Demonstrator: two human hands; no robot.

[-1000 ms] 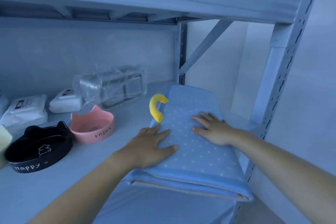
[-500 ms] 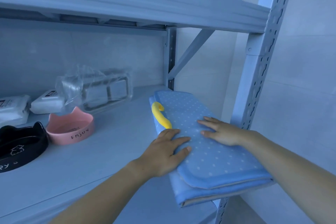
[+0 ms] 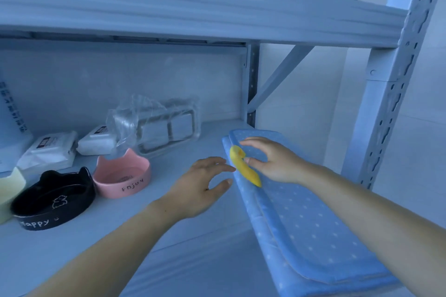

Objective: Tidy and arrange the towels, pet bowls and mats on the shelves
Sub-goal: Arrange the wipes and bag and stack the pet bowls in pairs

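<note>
A folded blue mat with white dots (image 3: 301,212) lies along the right end of the shelf (image 3: 169,229), its near end jutting over the front edge. A yellow loop (image 3: 243,166) sits on the mat's left edge. My right hand (image 3: 270,159) rests on the mat's far part, fingers spread, thumb touching the yellow loop. My left hand (image 3: 200,188) hovers just left of the mat with relaxed fingers, holding nothing. A pink cat-ear bowl (image 3: 121,176) and a black cat-ear bowl (image 3: 52,200) stand on the left of the shelf.
Behind the bowls lie white packs (image 3: 48,149) and a tray wrapped in clear plastic (image 3: 161,125). A pale yellow thing (image 3: 9,190) shows at the left edge. A shelf board (image 3: 193,5) hangs overhead; a metal upright (image 3: 386,103) stands at the right.
My left hand has lifted off the mat and moved left of it. My right hand slid farther back to the yellow loop. The mat now lies lengthwise by the right upright.
</note>
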